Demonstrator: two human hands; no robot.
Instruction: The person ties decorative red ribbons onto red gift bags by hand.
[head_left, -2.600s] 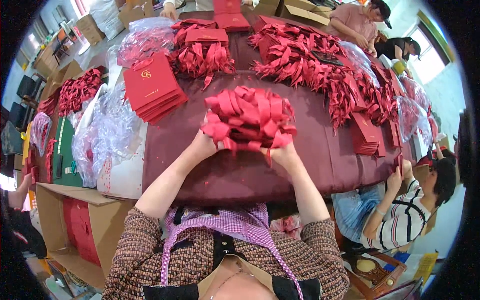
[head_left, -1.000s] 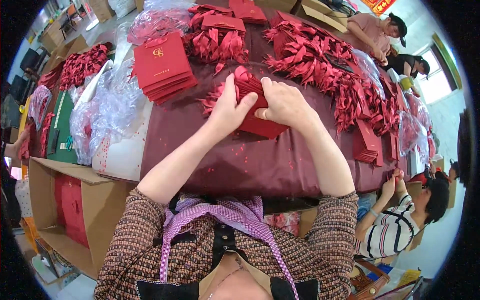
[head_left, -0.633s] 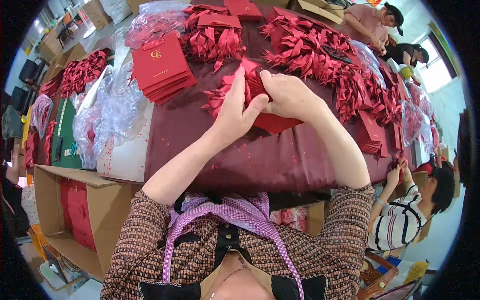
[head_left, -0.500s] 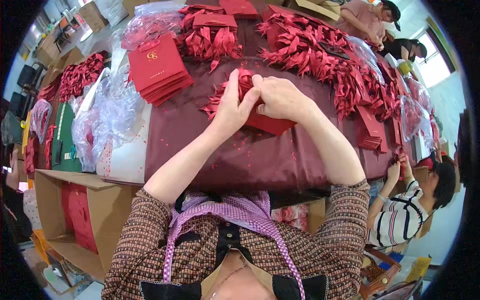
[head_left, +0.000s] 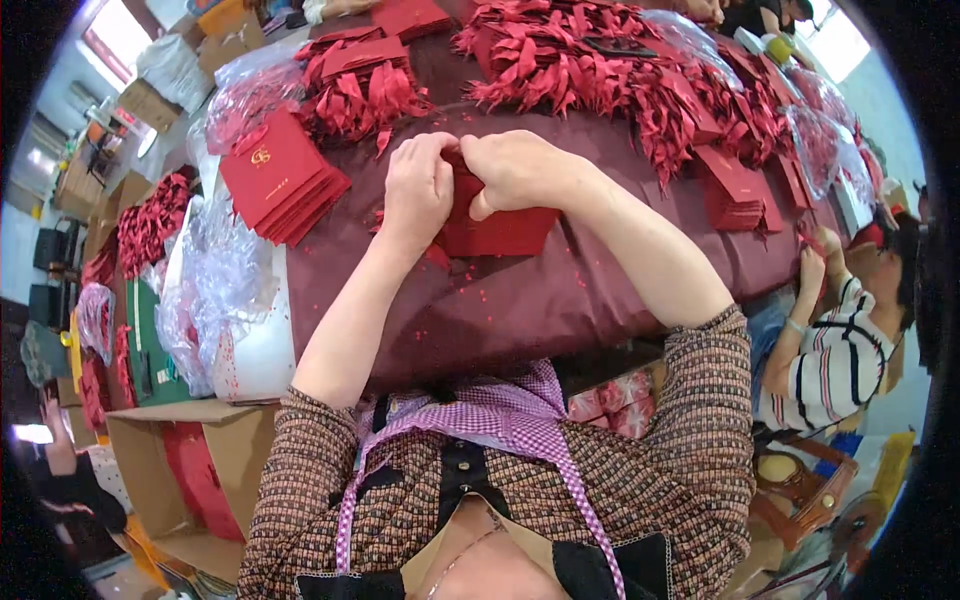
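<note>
In front of me on the dark red tablecloth point(head_left: 580, 260) lies a red paper bag point(head_left: 500, 234), its lower part showing between my wrists. My left hand point(head_left: 418, 188) is closed at the bag's upper left, fingers curled inward; what they pinch is hidden. My right hand point(head_left: 522, 172) curls over the bag's upper edge, its thumb across the front. The fingertips of both hands nearly meet. A little red ribbon shows beside my left wrist. To the left sits a stack of flat red paper bags point(head_left: 285, 180) with gold print.
Ribboned red bags point(head_left: 590, 80) heap along the far side, with another pile point(head_left: 365, 95) at far left. Clear plastic wrapping point(head_left: 225, 275) lies at left. An open cardboard box point(head_left: 185, 480) stands at lower left. A co-worker in a striped top point(head_left: 830, 360) handles something red at right.
The view has shifted, so the table's contents sit further left. My hands have drawn slightly apart, and the left has gone from stretched fingers to curled ones. More of the bag's front shows.
</note>
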